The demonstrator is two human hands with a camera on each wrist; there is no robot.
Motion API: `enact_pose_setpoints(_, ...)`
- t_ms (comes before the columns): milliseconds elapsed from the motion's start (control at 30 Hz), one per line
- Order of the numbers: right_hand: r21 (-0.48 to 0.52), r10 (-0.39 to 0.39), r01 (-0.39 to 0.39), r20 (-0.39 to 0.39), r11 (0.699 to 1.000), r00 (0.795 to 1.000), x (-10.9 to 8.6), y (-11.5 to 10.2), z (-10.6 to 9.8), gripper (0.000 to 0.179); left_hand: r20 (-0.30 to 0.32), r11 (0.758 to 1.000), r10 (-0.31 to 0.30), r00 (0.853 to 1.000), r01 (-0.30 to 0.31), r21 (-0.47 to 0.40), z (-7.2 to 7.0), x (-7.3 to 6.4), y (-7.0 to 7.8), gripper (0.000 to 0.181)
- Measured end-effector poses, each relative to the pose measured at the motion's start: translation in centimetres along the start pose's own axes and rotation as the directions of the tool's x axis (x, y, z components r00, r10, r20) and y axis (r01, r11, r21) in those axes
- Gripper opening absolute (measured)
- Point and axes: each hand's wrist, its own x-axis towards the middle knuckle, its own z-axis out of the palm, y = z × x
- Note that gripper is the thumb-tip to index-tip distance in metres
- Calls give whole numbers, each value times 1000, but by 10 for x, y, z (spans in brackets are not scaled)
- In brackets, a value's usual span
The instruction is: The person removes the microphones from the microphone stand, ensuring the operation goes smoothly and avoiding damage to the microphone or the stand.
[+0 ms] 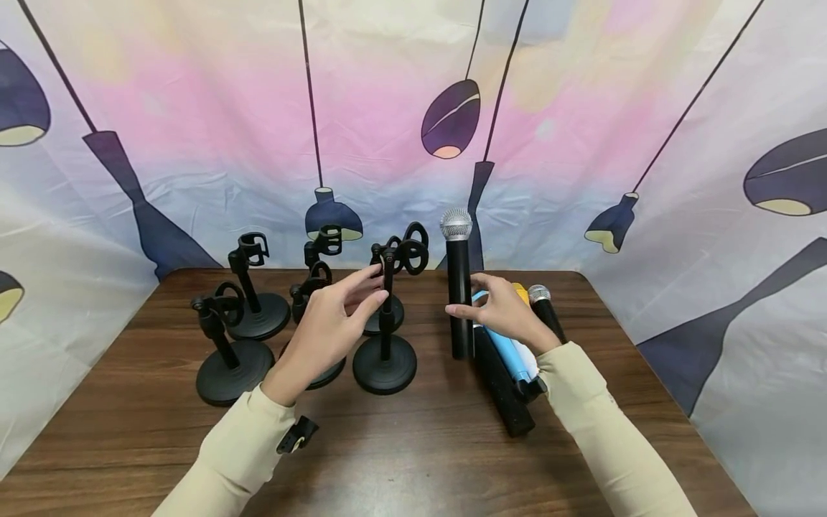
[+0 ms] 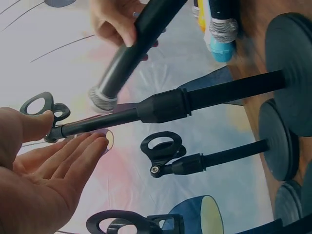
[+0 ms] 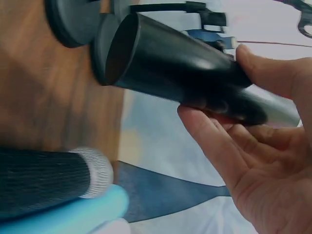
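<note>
A black microphone (image 1: 459,287) with a silver mesh head stands upright in my right hand (image 1: 504,310), thumb on one side and fingers on the other. In the right wrist view its smooth black lower end (image 3: 161,63) points toward the stands. My left hand (image 1: 336,327) is at the upper part of a black desktop microphone stand (image 1: 385,362). Its fingers are nearly straight, and in the left wrist view the thumb (image 2: 36,126) is right at the joint below the ring clip (image 2: 39,103), the pole passing between thumb and fingers.
Several more black stands, among them a front-left one (image 1: 234,373), fill the left of the wooden table (image 1: 413,467). Right of the held microphone lie a black microphone (image 1: 507,388), a blue one (image 1: 510,355) and another silver-headed one (image 1: 545,312). A printed cloth (image 1: 388,143) hangs behind.
</note>
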Motion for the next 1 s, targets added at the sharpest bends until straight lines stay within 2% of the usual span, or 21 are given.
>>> enact_pose_setpoints(100, 13, 22, -22, 3, 1000, 1000, 1, 6, 9, 75, 8, 1000, -14, 1000, 14, 15, 2, -7, -3, 50)
enact_pose_setpoints(333, -40, 92, -92, 1, 995, 996, 1, 22, 27, 47, 26, 996, -66, 997, 64, 58, 9, -26, -15, 51)
enact_pose_setpoints(567, -36, 158, -157, 26, 987, 987, 2, 32, 41, 52, 102, 991, -123, 987, 118, 58, 18, -38, -28, 53)
enact_pose_setpoints(733, -76, 163, -160, 36, 984, 986, 4, 37, 49, 47, 171, 985, -168, 971, 160, 57, 23, -42, -36, 59)
enact_pose_setpoints(867, -142, 167, -162, 27, 977, 986, 6, 41, 55, 46, 195, 978, -207, 959, 197, 70, 28, -43, -40, 61)
enact_pose_setpoints(1000, -158, 198, -191, 29, 969, 980, 6, 43, 60, 48, 213, 968, -250, 944, 242, 63, 33, -42, -44, 63)
